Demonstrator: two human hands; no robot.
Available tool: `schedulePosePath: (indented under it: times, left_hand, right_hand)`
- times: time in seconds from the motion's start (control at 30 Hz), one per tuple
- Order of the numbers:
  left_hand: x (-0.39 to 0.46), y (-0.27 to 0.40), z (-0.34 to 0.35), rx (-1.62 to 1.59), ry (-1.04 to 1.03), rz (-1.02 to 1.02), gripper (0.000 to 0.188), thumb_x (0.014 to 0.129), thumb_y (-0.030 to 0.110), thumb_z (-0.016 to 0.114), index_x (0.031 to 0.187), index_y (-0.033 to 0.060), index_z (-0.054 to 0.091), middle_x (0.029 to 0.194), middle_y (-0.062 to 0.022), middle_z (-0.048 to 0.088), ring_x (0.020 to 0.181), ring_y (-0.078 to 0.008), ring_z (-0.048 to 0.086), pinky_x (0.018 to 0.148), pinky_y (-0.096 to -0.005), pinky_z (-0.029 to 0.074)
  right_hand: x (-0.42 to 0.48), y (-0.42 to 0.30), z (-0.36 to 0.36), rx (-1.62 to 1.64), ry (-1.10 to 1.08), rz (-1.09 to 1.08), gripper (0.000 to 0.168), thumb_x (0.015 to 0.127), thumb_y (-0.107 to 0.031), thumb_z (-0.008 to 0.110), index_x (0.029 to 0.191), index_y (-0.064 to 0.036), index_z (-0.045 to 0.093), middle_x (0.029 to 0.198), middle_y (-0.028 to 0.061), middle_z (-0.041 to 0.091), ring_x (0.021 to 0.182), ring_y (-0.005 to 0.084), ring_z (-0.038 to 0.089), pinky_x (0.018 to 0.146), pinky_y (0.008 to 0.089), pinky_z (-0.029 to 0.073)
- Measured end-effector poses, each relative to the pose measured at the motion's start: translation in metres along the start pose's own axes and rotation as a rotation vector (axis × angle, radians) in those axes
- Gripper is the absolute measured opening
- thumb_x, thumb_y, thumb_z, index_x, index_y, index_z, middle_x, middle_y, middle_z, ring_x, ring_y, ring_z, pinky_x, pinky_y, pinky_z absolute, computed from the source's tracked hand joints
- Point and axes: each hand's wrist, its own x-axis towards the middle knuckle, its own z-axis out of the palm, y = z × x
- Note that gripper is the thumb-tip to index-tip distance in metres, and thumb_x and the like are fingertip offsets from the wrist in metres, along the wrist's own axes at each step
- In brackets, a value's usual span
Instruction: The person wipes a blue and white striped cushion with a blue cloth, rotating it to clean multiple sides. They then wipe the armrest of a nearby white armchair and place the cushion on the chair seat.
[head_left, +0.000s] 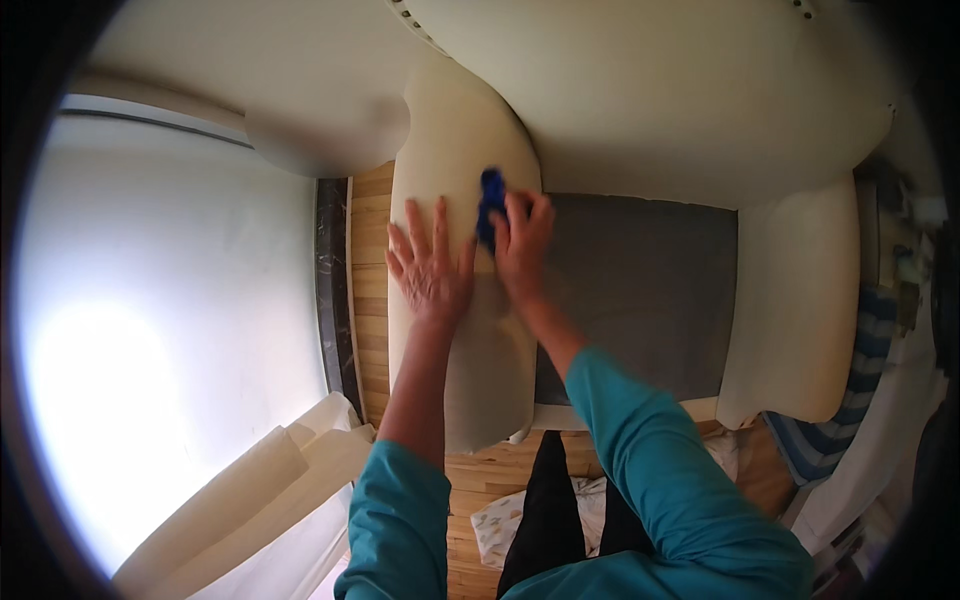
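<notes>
My left hand (433, 274) lies palm down with fingers spread on the cream armrest (457, 127) of an upholstered sofa. Beside it, my right hand (525, 232) grips a blue cloth (492, 196), blurred in the view, against the top of the same armrest. To the right of that hand is the sofa's dark grey seat base (637, 300), with no cushion on it. The cream backrest (697, 97) rises behind the seat, and a second armrest (795, 300) stands at the far right.
Left of the sofa runs a strip of wooden floor (370, 300) and a dark marble-look sill (336, 285) below a bright frosted pane (187, 247). A cream curtain (247, 495) hangs at lower left. Patterned fabric (501, 525) lies on the floor by my legs; a blue striped textile (832, 420) is at right.
</notes>
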Motion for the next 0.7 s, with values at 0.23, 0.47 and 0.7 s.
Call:
schedulePosePath:
  times: [0.23,0.47,0.7]
  left_hand:
    - [0.081,0.025,0.020,0.047,0.098,0.074,0.066,0.097,0.054,0.052,0.157,0.0325,0.034,0.165,-0.0130,0.023,0.147,-0.0492,0.022,0.115,-0.0644,0.020]
    - [0.099,0.024,0.027,-0.014,0.095,0.065,0.066,0.093,0.053,0.056,0.154,0.0360,0.038,0.166,-0.0095,0.023,0.148,-0.0474,0.021,0.119,-0.0609,0.016]
    - [0.106,0.031,0.028,0.005,0.181,0.130,0.065,0.091,0.051,0.058,0.152,0.0330,0.043,0.162,-0.0098,0.030,0.146,-0.0447,0.027,0.119,-0.0560,0.020]
  right_hand:
    - [0.023,0.035,0.033,0.101,0.013,0.200,0.037,0.096,-0.009,0.059,0.132,-0.001,0.055,0.134,0.0214,0.051,0.118,0.0417,0.050,0.100,0.0473,0.041]
    - [-0.050,-0.007,-0.012,0.151,-0.124,0.122,0.044,0.095,-0.007,0.059,0.138,0.001,0.052,0.146,0.0224,0.045,0.129,0.0428,0.046,0.109,0.0473,0.036]
    - [0.036,0.105,0.066,0.260,0.078,0.334,0.039,0.099,-0.013,0.056,0.134,0.003,0.051,0.138,0.0235,0.050,0.125,0.0414,0.048,0.105,0.0450,0.040]
